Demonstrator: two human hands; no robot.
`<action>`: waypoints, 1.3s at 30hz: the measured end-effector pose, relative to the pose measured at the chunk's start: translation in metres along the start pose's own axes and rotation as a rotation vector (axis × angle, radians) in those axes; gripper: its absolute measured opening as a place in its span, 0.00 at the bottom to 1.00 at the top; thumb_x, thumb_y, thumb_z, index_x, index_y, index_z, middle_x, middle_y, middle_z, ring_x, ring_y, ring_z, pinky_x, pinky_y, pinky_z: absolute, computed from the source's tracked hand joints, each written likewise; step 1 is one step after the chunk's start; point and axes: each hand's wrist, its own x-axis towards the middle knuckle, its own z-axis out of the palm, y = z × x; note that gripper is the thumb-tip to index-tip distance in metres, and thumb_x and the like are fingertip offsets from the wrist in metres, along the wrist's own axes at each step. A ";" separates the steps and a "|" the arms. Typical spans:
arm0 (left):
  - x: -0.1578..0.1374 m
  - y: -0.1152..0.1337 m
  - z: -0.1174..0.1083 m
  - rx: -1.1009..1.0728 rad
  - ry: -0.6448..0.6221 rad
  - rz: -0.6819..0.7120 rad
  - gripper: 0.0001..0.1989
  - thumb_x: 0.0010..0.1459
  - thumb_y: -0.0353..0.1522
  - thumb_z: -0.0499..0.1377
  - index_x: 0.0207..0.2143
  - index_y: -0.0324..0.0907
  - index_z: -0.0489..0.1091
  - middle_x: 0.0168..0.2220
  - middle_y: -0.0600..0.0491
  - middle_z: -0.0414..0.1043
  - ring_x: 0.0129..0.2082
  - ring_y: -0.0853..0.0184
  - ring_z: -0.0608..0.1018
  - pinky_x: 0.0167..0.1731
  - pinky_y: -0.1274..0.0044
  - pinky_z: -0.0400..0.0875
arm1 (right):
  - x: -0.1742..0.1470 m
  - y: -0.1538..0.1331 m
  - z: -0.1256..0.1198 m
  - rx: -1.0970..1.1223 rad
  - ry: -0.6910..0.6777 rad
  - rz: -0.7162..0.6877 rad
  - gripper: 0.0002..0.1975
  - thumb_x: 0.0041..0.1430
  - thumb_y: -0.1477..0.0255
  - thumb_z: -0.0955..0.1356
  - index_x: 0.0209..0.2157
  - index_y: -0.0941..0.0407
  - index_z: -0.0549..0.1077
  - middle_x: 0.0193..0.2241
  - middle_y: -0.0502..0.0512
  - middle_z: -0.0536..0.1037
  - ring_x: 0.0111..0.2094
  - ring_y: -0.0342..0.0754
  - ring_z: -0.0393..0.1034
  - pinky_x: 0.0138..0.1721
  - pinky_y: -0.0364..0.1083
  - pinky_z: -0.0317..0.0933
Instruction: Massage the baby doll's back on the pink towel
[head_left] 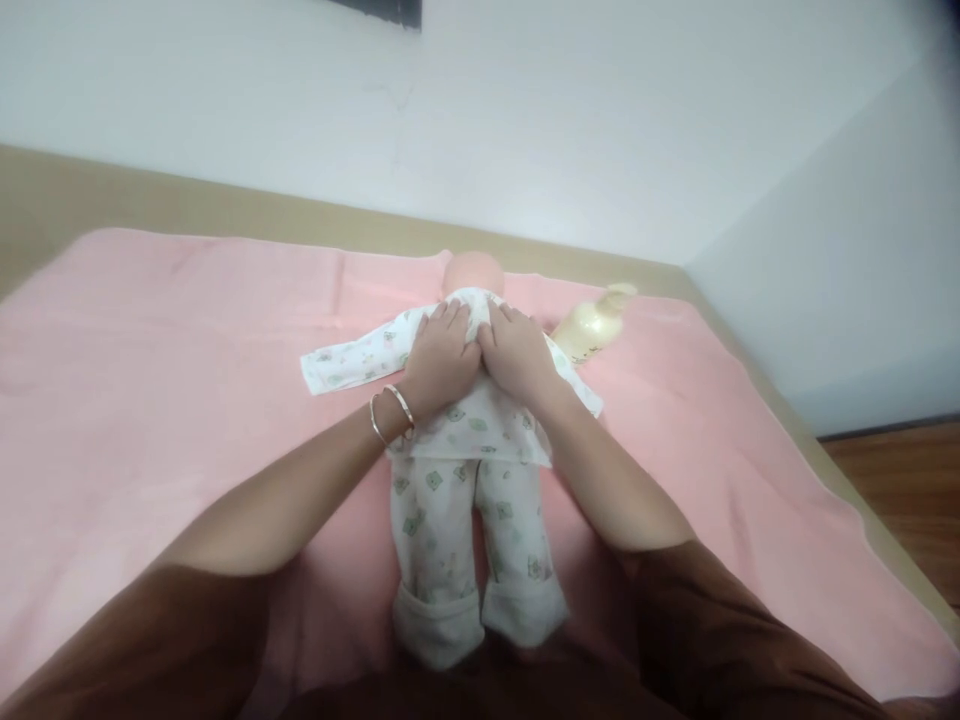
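Note:
A bald baby doll (475,275) in a white printed shirt (480,430) and matching trousers (433,520) lies stretched out in front of me, head at the far end. No face shows on it. My left hand (442,355) rests flat on the upper left of the shirt, fingers extended toward the doll's head. Beside it, my right hand (517,352) lies flat on the upper right, the two thumbs close together at the middle. The left sleeve (352,362) spreads out sideways; the right one (581,385) is partly hidden by my arm.
Just right of the doll, a pale yellow pump bottle (589,330) lies tilted on the pink blanket (187,400). The blanket covers a tan surface (225,195) that meets a white wall (562,120). Wooden flooring (900,490) shows past the right edge.

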 end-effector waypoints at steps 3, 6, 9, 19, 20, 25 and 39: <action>0.009 -0.011 -0.001 0.046 0.005 0.050 0.27 0.69 0.32 0.41 0.62 0.27 0.65 0.68 0.33 0.63 0.72 0.47 0.63 0.72 0.51 0.57 | -0.016 -0.004 0.005 -0.076 0.073 -0.067 0.29 0.72 0.70 0.53 0.66 0.67 0.64 0.63 0.72 0.71 0.65 0.66 0.64 0.68 0.64 0.56; 0.016 -0.017 -0.003 0.039 0.003 0.007 0.25 0.69 0.33 0.41 0.58 0.30 0.68 0.65 0.34 0.67 0.69 0.50 0.67 0.71 0.55 0.60 | -0.030 -0.008 0.007 -0.095 0.103 -0.111 0.29 0.73 0.69 0.53 0.67 0.68 0.63 0.67 0.74 0.67 0.69 0.66 0.60 0.71 0.64 0.53; 0.020 -0.017 -0.003 0.008 0.012 -0.052 0.25 0.69 0.34 0.42 0.58 0.31 0.68 0.65 0.36 0.68 0.67 0.52 0.69 0.71 0.58 0.60 | -0.032 -0.011 0.006 -0.063 0.075 -0.092 0.30 0.72 0.69 0.54 0.68 0.69 0.62 0.69 0.74 0.64 0.71 0.66 0.57 0.73 0.63 0.50; -0.019 0.017 -0.003 0.240 0.118 0.062 0.25 0.70 0.31 0.43 0.59 0.25 0.68 0.64 0.31 0.68 0.67 0.46 0.70 0.70 0.54 0.60 | 0.014 0.018 0.010 0.129 -0.002 -0.022 0.26 0.72 0.63 0.55 0.61 0.63 0.67 0.68 0.70 0.66 0.71 0.63 0.58 0.73 0.67 0.49; -0.023 0.020 -0.003 0.255 0.117 0.081 0.25 0.70 0.31 0.44 0.59 0.25 0.68 0.64 0.31 0.68 0.67 0.46 0.70 0.70 0.54 0.61 | 0.015 0.019 0.010 0.131 -0.003 -0.023 0.26 0.72 0.64 0.55 0.60 0.63 0.68 0.68 0.70 0.66 0.71 0.63 0.59 0.72 0.67 0.49; -0.014 0.013 -0.003 0.141 0.086 0.104 0.23 0.70 0.31 0.42 0.53 0.28 0.72 0.62 0.32 0.71 0.66 0.50 0.71 0.71 0.57 0.63 | 0.013 0.020 0.007 0.124 0.008 -0.035 0.26 0.71 0.63 0.55 0.61 0.62 0.67 0.67 0.69 0.67 0.68 0.63 0.61 0.70 0.66 0.52; 0.016 -0.015 0.003 0.057 0.088 -0.044 0.22 0.69 0.34 0.43 0.52 0.31 0.70 0.56 0.34 0.74 0.61 0.50 0.74 0.68 0.57 0.66 | -0.015 -0.008 0.008 -0.015 0.065 -0.131 0.29 0.73 0.71 0.52 0.66 0.70 0.65 0.67 0.75 0.66 0.71 0.64 0.58 0.73 0.60 0.51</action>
